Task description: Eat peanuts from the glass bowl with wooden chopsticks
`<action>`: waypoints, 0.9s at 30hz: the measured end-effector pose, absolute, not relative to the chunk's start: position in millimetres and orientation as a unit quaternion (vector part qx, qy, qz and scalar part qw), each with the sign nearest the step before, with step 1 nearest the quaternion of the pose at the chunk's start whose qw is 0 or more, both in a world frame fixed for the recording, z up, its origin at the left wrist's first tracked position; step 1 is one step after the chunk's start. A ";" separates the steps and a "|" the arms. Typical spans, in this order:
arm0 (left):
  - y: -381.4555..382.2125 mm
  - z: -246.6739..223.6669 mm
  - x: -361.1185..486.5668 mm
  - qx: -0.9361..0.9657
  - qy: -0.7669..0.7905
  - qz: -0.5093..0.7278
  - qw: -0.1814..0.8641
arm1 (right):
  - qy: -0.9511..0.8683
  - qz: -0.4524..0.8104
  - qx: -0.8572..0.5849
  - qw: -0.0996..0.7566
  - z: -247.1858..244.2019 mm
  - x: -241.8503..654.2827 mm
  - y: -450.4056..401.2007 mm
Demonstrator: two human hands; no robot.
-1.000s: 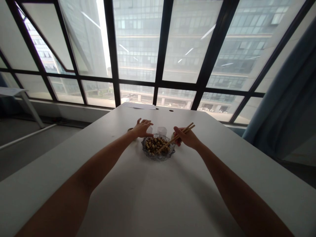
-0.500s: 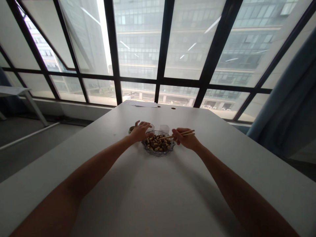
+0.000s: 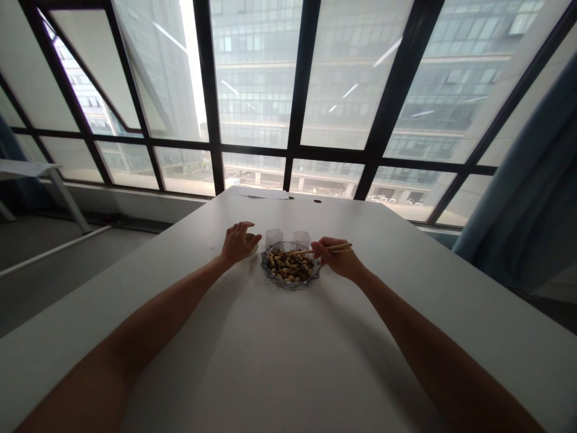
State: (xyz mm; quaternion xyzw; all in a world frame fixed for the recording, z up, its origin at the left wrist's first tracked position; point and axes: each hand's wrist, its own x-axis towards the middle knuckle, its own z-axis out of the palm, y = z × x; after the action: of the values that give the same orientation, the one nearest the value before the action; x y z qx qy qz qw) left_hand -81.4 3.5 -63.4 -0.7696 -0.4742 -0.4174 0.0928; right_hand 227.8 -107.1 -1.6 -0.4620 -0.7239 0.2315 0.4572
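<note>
A clear, scalloped glass bowl (image 3: 291,285) stands on the white table, full of mixed nuts or beans (image 3: 288,267) in brown and tan. My right hand (image 3: 336,255) is closed on a pair of wooden chopsticks (image 3: 301,251), whose tips reach over the nuts at the bowl's far side. Left of the bowl, my left hand (image 3: 237,243) is open, thumb and fingers apart, beside a small round yellowish container (image 3: 253,247) that it partly hides. Whether the fingers touch that container I cannot tell. Two clear plastic cups, one on the left (image 3: 273,237) and one on the right (image 3: 302,237), stand behind the bowl.
The white table (image 3: 279,361) stretches toward tall black-framed windows (image 3: 252,72). Sheets of paper (image 3: 259,193) lie at its far end. A blue curtain (image 3: 518,180) hangs on the right, and another white table (image 3: 27,169) stands at the far left.
My left hand has moved left, away from the bowl's rim to the small container. More of the left plastic cup now shows. My right hand keeps the chopsticks, now held flatter.
</note>
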 end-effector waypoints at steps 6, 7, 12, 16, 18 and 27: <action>8.4 -86.3 -85.3 -0.748 -0.484 -0.455 0.016 | -0.708 0.183 -0.461 0.503 3.2 231.3 -109.5; 9.1 -88.3 -85.5 -0.744 -0.481 -0.464 0.003 | -0.694 0.190 -0.459 0.521 4.6 233.0 -108.5; 7.7 -89.4 -87.7 -0.745 -0.470 -0.473 -0.027 | -0.610 0.223 -0.463 0.603 11.7 240.2 -103.0; 1.8 -84.8 -86.1 -0.789 -0.424 -0.443 0.025 | -0.595 0.234 -0.464 0.613 18.2 240.5 -105.4; -1.1 -82.4 -84.5 -0.812 -0.399 -0.424 0.048 | -0.592 0.240 -0.463 0.615 20.4 240.2 -106.7; -4.5 -78.5 -82.6 -0.828 -0.371 -0.415 0.063 | -0.587 0.248 -0.458 0.620 23.0 240.4 -108.6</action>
State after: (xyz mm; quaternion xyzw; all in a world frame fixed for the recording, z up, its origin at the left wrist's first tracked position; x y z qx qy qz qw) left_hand -82.6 -4.5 -78.5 -0.8283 -0.3715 -0.4146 0.0629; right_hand 240.4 -108.6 23.0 -0.4576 -0.5871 0.2483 0.6198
